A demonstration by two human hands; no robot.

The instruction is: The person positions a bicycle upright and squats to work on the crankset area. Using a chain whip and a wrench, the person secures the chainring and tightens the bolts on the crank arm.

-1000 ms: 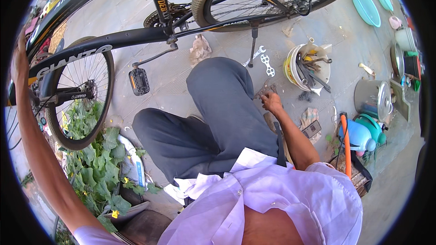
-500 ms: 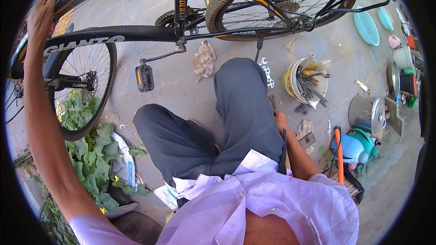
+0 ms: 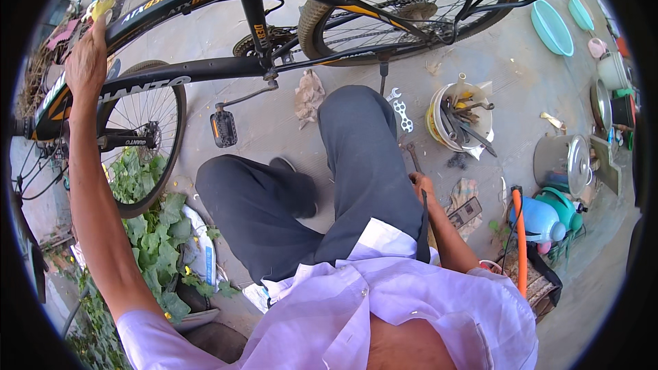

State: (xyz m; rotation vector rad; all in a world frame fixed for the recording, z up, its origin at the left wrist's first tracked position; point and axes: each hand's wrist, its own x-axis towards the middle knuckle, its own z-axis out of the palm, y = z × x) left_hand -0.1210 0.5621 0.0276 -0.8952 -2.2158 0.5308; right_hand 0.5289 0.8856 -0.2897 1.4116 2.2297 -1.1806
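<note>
A black bicycle [image 3: 205, 68] with orange and white markings stands across the far side. My left hand [image 3: 86, 63] reaches out at the far left and grips the front end of the frame's upper tube. Beside my right knee, my right hand [image 3: 422, 183] is closed on the handle of a rusty wrench [image 3: 413, 156]. The wrench's head points away from me, and part of my grip is hidden by my trouser leg. A flat multi-hole spanner [image 3: 402, 115] lies on the ground beyond that knee, close to the bicycle's kickstand [image 3: 384, 74].
Right of the spanner is a white bucket [image 3: 436, 127] of tools. A crumpled rag [image 3: 310, 99] lies near the pedal [image 3: 223, 129]. A phone [image 3: 465, 212], a steel pot [image 3: 558, 164], a blue jug [image 3: 538, 221] and an orange handle [image 3: 519, 240] are at the right. Leafy plants [image 3: 161, 250] grow at the left.
The bicycle's front and my left hand on it now appear lower and farther right in view. My right hand stays by my knee, with more of the wrench showing.
</note>
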